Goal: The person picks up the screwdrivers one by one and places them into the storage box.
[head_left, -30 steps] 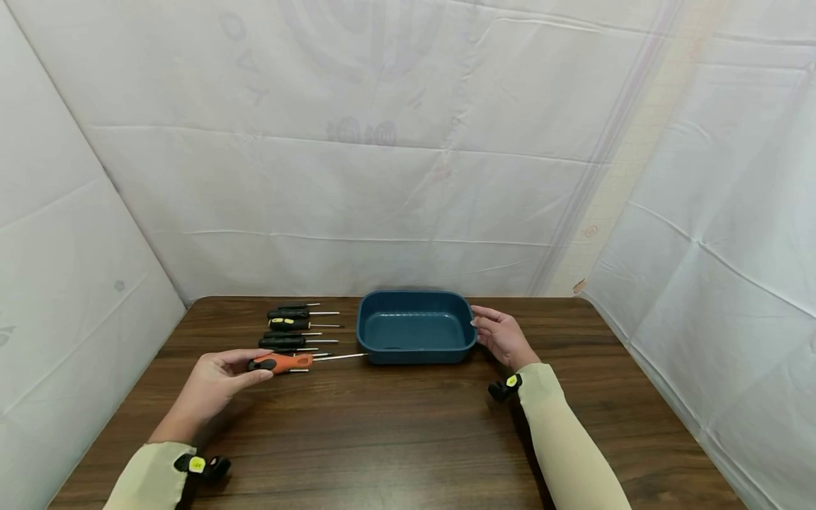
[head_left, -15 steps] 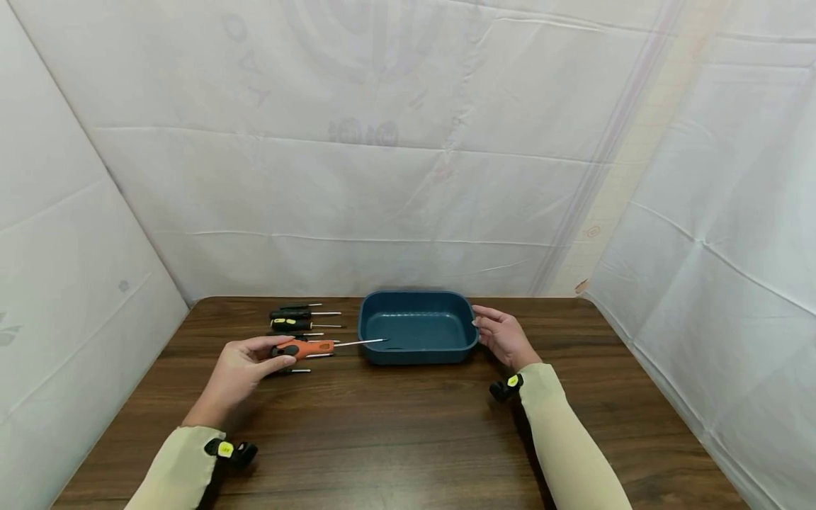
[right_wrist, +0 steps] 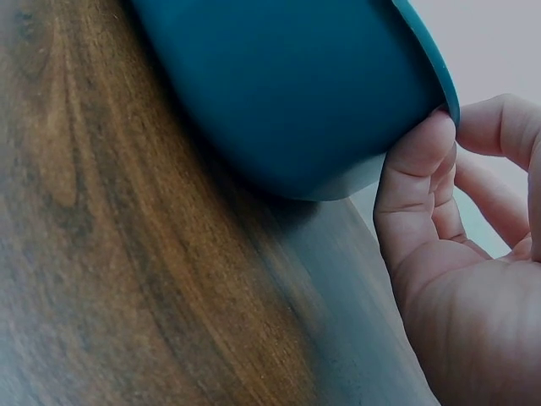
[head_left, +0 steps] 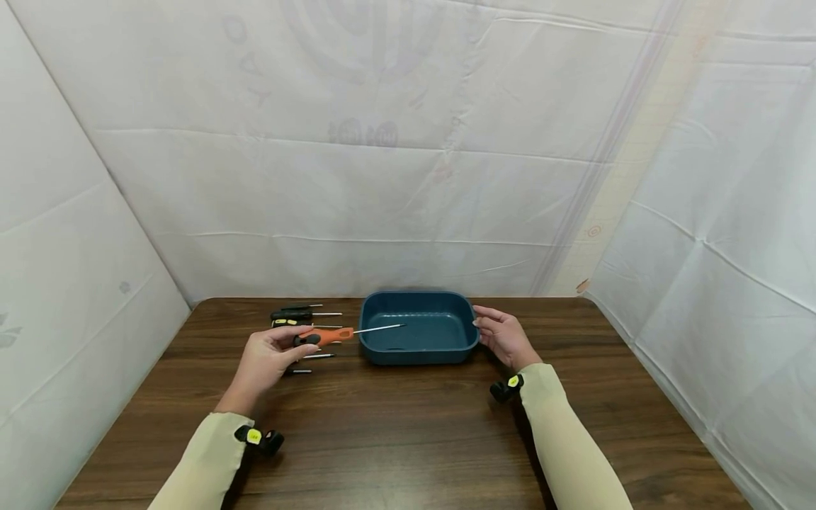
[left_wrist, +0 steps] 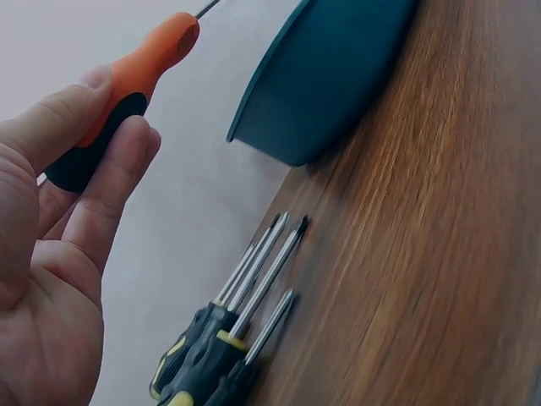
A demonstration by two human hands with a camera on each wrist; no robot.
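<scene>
One orange screwdriver (head_left: pixel 325 335); one blue tray (head_left: pixel 417 354); several black screwdrivers (head_left: pixel 296 314), exact number unclear; two hands (head_left: pixel 270 358)

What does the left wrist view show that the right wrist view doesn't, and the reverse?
Only the left wrist view shows the left hand gripping the orange-handled screwdriver in the air, with black-and-yellow screwdrivers lying on the table below. Only the right wrist view shows the right hand, its thumb pressed against the teal tray's rim. Both show the teal tray from outside and the wooden table.
</scene>
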